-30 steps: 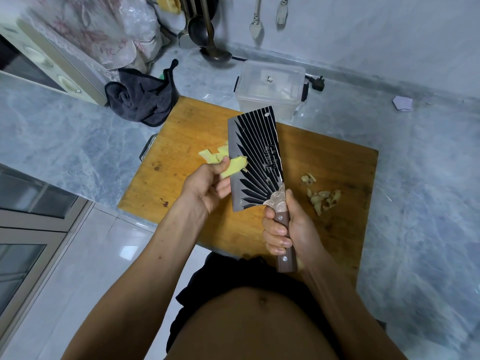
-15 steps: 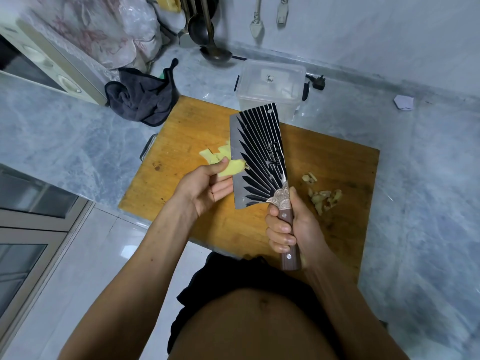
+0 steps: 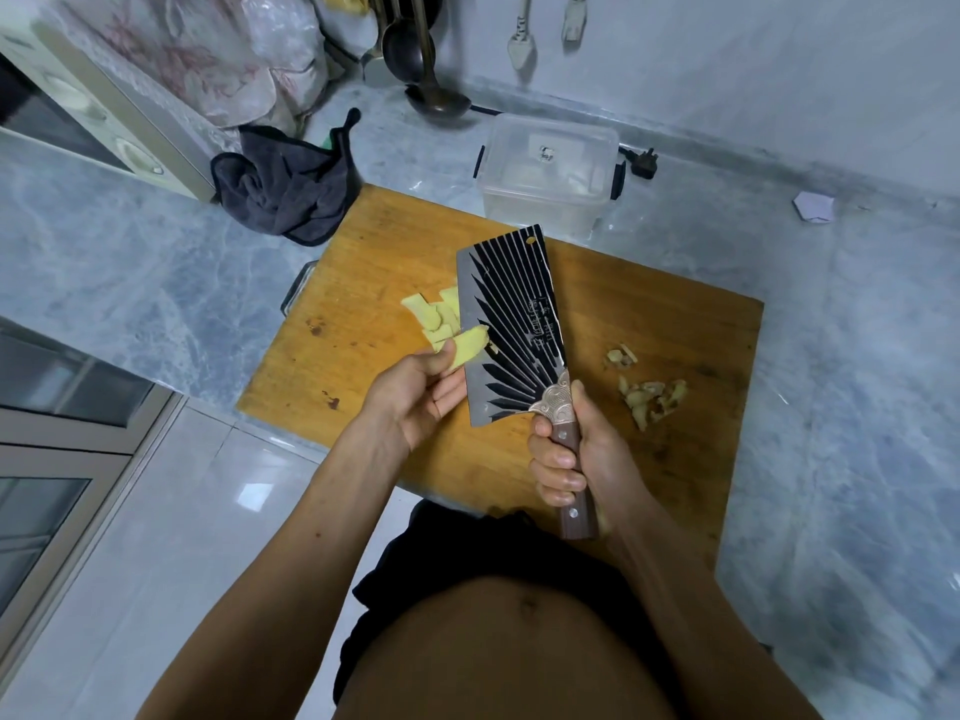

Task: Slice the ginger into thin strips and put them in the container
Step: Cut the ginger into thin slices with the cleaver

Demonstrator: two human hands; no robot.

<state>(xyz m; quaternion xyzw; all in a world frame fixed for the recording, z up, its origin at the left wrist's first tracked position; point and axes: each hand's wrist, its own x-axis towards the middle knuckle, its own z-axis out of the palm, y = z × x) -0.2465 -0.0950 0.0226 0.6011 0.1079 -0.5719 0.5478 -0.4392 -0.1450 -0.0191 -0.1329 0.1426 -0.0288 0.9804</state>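
My left hand (image 3: 415, 394) pinches a pale yellow ginger slice (image 3: 470, 345) between thumb and fingers, right against the flat of the cleaver blade. My right hand (image 3: 576, 459) grips the cleaver's (image 3: 511, 324) brown handle, blade tilted up over the wooden cutting board (image 3: 623, 314). Several more ginger slices (image 3: 431, 317) lie on the board just beyond my left hand. A clear plastic container (image 3: 548, 179) stands past the board's far edge.
Ginger peelings (image 3: 647, 389) lie on the board's right side. A dark cloth (image 3: 283, 187) sits at the board's far left corner. A ladle (image 3: 434, 90) and utensils hang at the wall. A plug (image 3: 641, 163) lies beside the container. The marble counter edge drops to floor at left.
The cleaver and both hands shifted slightly; the left hand's fingers opened out a little while still pinching the slice at the blade.
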